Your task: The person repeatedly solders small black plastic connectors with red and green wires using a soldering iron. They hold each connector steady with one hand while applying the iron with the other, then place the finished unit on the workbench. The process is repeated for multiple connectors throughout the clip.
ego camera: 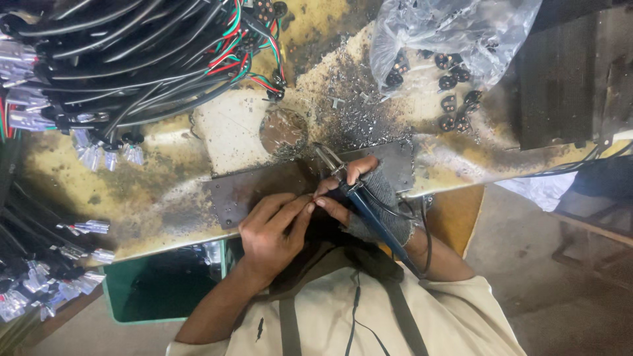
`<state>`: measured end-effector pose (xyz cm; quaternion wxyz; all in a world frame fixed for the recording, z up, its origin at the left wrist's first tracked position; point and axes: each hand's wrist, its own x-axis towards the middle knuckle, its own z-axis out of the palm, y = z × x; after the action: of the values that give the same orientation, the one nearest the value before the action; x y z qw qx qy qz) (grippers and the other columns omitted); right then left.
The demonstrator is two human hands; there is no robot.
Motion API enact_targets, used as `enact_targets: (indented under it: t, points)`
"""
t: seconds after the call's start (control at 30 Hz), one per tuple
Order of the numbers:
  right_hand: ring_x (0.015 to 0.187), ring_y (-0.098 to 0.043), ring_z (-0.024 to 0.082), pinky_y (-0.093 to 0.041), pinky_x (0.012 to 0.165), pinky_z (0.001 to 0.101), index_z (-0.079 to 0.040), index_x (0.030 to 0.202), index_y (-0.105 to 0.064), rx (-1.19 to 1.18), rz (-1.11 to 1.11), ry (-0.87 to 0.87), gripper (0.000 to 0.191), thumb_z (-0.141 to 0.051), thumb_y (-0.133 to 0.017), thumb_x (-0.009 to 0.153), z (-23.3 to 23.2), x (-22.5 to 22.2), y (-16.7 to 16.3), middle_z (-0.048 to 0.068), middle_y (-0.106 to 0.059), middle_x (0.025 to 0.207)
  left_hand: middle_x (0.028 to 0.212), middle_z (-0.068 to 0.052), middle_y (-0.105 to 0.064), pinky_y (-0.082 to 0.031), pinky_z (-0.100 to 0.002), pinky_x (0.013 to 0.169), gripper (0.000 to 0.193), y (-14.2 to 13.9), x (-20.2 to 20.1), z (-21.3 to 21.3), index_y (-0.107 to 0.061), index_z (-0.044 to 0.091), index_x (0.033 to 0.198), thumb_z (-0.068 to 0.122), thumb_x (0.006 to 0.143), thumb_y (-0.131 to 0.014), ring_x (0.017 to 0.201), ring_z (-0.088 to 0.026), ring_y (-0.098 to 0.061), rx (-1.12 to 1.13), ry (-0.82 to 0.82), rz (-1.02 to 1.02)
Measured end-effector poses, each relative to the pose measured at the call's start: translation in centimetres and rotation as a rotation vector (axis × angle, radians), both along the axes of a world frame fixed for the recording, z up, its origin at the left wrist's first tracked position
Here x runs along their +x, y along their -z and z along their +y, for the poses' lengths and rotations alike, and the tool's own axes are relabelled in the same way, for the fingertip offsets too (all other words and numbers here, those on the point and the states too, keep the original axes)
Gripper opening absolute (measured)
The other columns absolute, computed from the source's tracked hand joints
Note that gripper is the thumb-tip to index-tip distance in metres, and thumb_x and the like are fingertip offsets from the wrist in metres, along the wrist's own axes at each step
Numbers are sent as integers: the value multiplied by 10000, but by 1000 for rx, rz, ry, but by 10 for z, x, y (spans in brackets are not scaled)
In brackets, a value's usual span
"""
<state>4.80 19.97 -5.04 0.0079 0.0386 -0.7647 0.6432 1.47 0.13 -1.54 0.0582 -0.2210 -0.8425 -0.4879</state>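
Head view of a soldering station. The right hand, wearing a grey fingerless glove, has its fingers closed around the blue handle of a soldering iron, whose metal tip rests over a dark metal plate at the near edge of the stained yellow surface. The left hand lies just beside it, fingertips pinched together and touching the right hand's fingers; what they pinch is too small to tell. Solder debris lies scattered beyond the plate. Bundled black cables with clear connectors lie at the far left; a clear plastic bag and small black round connectors lie at the far right.
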Motion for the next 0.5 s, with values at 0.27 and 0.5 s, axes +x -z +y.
enact_targets:
  t: [0.27, 0.5]
  points:
    - [838, -640, 140, -463, 804, 276, -133, 961, -616, 348, 17, 49, 224, -74, -822, 895, -7, 5, 10, -17, -682, 888, 756, -85, -677, -509, -389, 527, 87, -10, -13, -5, -697, 69, 901, 114, 946, -755, 600, -263, -669, -357, -149, 22]
    - [833, -653, 99, -486, 787, 239, -80, 1035, -470, 150, 55, 153, 402, -75, -845, 890, -9, 5, 10, -18, -658, 898, 739, -100, -699, -500, -460, 511, 141, -10, -45, -2, -661, 86, 843, 163, 922, -749, 580, -343, -669, -498, -238, -65]
